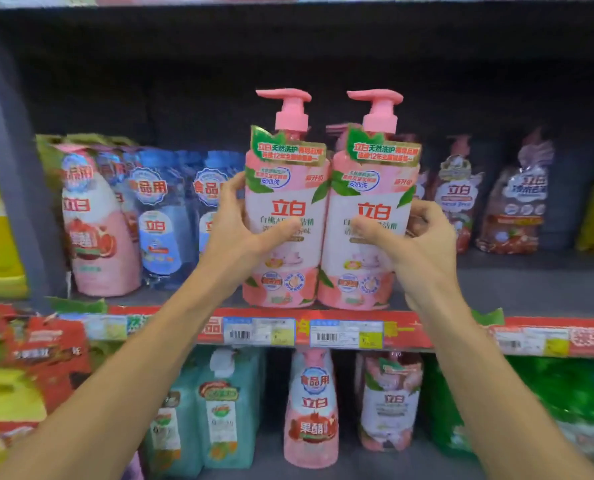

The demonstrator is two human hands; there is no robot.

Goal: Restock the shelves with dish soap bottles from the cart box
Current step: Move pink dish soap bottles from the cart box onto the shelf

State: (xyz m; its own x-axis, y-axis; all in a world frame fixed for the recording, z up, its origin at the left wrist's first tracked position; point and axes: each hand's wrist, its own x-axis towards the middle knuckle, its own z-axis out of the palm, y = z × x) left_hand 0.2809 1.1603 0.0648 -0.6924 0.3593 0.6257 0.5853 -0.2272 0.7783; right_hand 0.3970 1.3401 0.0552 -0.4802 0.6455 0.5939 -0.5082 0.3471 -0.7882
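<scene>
dark shelving is filling the view, with the middle shelf (517, 289) sitting at chest height and its red price strip (323, 332) running along the front lip. i am holding two pink pump bottles (326, 220) side by side, touching each other, right at the front edge of that shelf above the two barcode tags. their bases seem to be resting on the shelf, though i cannot tell for certain that the weight is fully down.

my left hand (240, 223) is wrapping the left bottle from its outer side, thumb lying across the label. my right hand (416, 237) is mirroring it on the right bottle, thumb on the label and fingers curling round the far side. both hands are closed around the bottles, pressing inward, which is keeping the pair upright and square with labels and pump heads facing forward.

i am judging that they are going into this gap because the stock on either side is sitting further back: the blue and pink refill bottles (150, 216) to the left and the dark red pouches (510, 209) to the right are leaving a bare stretch of shelf in the middle. placing two at once from the outside is letting me slide them as one block without tipping the tall pump tops.

the cart box is not in view, so i cannot say how many bottles remain.
</scene>
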